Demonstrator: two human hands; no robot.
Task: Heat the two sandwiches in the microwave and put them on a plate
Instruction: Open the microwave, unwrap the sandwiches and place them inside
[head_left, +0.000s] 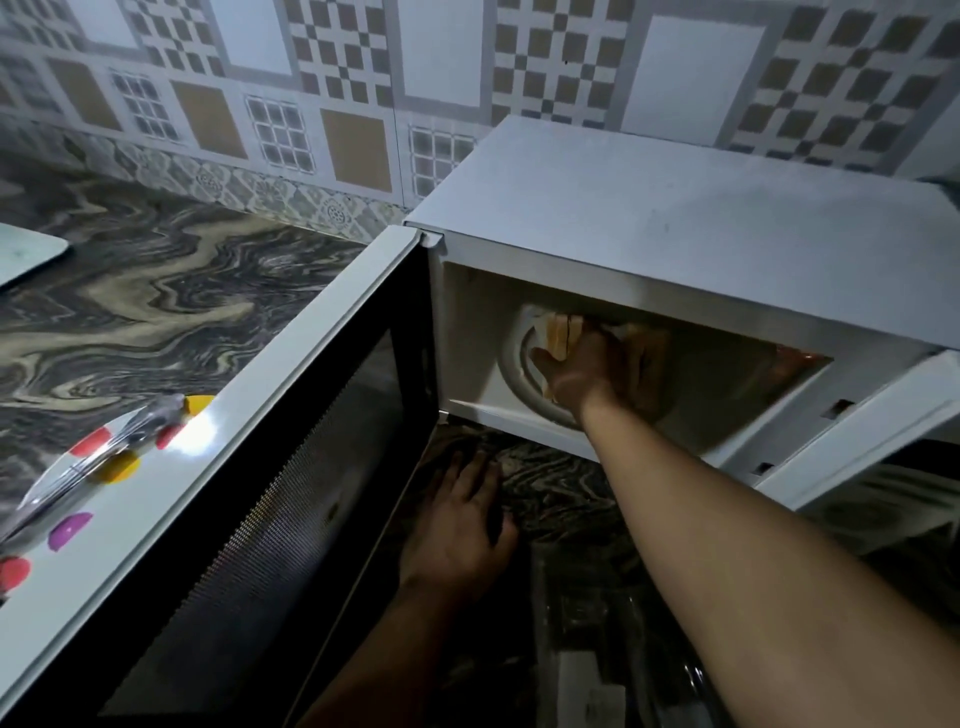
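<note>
Golden-brown toasted bread shows inside the white microwave (675, 218), where a sandwich (558, 332) stands on the glass turntable (511, 374) at the left half of the cavity. Its long axis seems to run from the cavity's back wall toward the opening, with the cut, layered edge facing left toward the hinge side; the crust is pale at the rim and darker orange on the flat face. A second sandwich (647, 345) sits just beside it on the right, mostly hidden behind the hand, so its direction cannot be told.

The right hand (582, 371) reaches through the opening from below, thumb spread out to the left along the near edge of the first sandwich and fingers laid over its top and right side, gripping it. The forearm crosses the lower lip of the cavity with little room between wrist and sill.

The left hand (467, 519) lies flat, fingers relaxed and slightly spread, on the marbled counter (156, 301) just in front of the microwave's base, holding nothing.

The door (291, 467) is swung fully out to the left, its dark mesh window facing right, so the opening is unobstructed on that side. Beyond the door's top edge lies a clear plate (78, 467) with coloured spots. The cavity roof hangs low over the bread. Patterned tiles (337, 104) back the counter.
</note>
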